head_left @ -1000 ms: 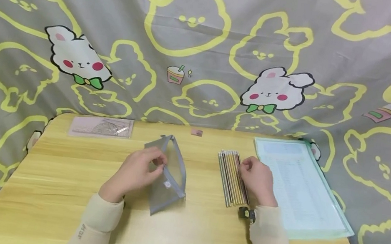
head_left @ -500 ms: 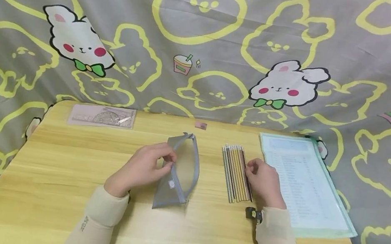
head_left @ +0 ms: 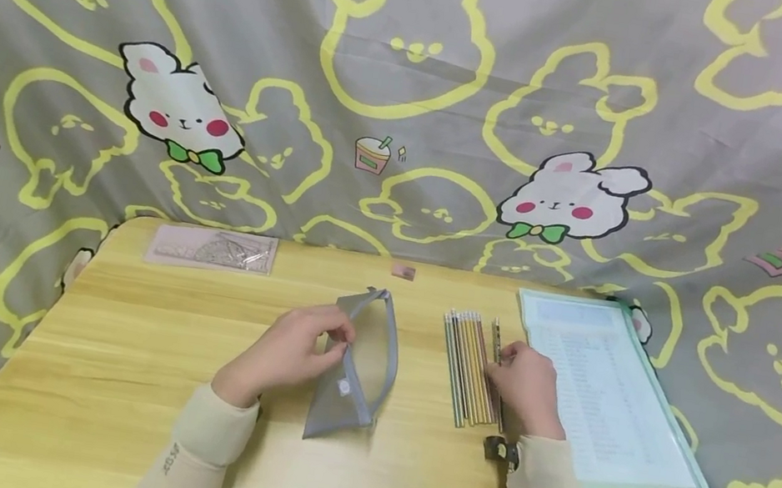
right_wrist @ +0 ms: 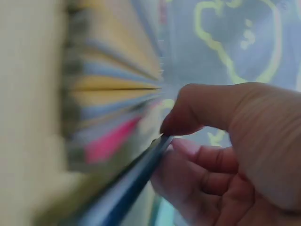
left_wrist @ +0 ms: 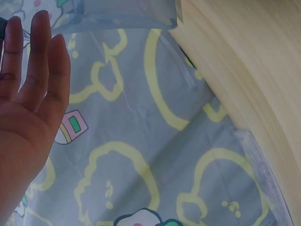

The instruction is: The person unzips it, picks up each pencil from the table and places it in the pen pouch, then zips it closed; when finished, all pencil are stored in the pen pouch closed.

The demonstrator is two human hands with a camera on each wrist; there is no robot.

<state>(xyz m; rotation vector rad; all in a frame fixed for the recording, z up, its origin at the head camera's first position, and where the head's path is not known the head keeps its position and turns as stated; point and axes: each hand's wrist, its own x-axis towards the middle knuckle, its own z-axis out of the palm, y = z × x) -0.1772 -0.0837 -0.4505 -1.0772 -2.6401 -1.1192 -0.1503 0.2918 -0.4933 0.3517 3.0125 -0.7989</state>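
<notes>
My left hand pinches the near edge of a grey mesh zip pouch, whose mouth gapes toward the right. In the left wrist view, several fingers of that hand extend, and the pouch shows along the top. Right of the pouch, several pencils lie side by side in a row. One dark pencil is apart from the row's right side. Thumb and fingertips of my right hand pinch it, as the right wrist view shows on the dark pencil, though blurred.
A pale green folder with a printed sheet lies right of my right hand. At the back left is a clear ruler and protractor set. A small pinkish eraser-like block sits at the table's back edge. A patterned curtain hangs behind.
The pouch and left hand have shifted right, nearer the pencils. The right hand has drawn one dark pencil off the row's right side. The head view has also moved slightly.
</notes>
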